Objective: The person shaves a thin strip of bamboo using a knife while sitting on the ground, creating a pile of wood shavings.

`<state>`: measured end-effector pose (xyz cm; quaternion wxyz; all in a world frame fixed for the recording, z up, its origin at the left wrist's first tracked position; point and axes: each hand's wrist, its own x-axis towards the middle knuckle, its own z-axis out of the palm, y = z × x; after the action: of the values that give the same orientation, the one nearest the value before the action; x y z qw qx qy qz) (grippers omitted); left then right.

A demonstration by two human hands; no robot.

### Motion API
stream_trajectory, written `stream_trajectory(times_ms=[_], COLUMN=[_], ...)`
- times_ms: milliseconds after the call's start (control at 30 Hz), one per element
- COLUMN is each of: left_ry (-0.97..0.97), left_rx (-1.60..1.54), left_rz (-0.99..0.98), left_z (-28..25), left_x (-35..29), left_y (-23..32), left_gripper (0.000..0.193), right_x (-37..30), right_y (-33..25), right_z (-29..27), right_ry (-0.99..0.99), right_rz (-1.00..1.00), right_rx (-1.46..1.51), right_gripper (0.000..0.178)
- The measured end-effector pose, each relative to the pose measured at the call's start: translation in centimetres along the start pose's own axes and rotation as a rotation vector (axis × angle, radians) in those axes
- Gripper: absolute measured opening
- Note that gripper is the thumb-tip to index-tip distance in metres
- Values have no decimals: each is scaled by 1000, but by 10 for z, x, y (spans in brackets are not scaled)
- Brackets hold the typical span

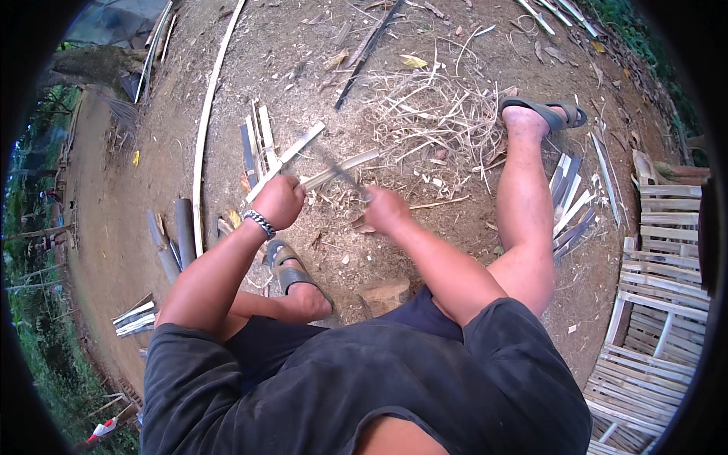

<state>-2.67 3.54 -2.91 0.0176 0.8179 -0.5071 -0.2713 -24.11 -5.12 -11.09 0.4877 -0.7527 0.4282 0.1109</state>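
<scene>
My left hand, with a chain bracelet on its wrist, is closed in a fist. A split bamboo strip runs out from it to the upper right. A second pale strip slants past just above the fist; whether it is in the hand too, I cannot tell. My right hand is wrapped round the handle of a knife. Its grey, somewhat blurred blade points up and left, crossing over the bamboo strip. Most of the handle is hidden by my fingers.
Tangled bamboo shavings lie ahead, by my right foot. Split strips lie beyond my left hand, more pieces beside my right leg. A long pole runs along the left. A wood block stands between my legs; a slatted bamboo frame is at right.
</scene>
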Motion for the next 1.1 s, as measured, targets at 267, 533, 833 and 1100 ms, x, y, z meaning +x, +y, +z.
stream_trajectory(times_ms=[267,533,833,1100], left_ry=[22,49,37,-117], left_rx=[-5,-50,-32,-614], left_rz=[-3,25,0,-365], left_z=[-2,-6,-2,7], left_x=[-4,8,-3,9], left_y=[-5,-2,-14,-23], left_gripper=[28,30,30,24], right_x=[-6,3,1,21], right_y=[2,21,47,99], right_z=[11,-9,2,-2], right_ry=[2,1,29,24], right_rz=[-24,116,176,220], right_rx=[-81,-108,-104,0], right_gripper=[29,29,40,31])
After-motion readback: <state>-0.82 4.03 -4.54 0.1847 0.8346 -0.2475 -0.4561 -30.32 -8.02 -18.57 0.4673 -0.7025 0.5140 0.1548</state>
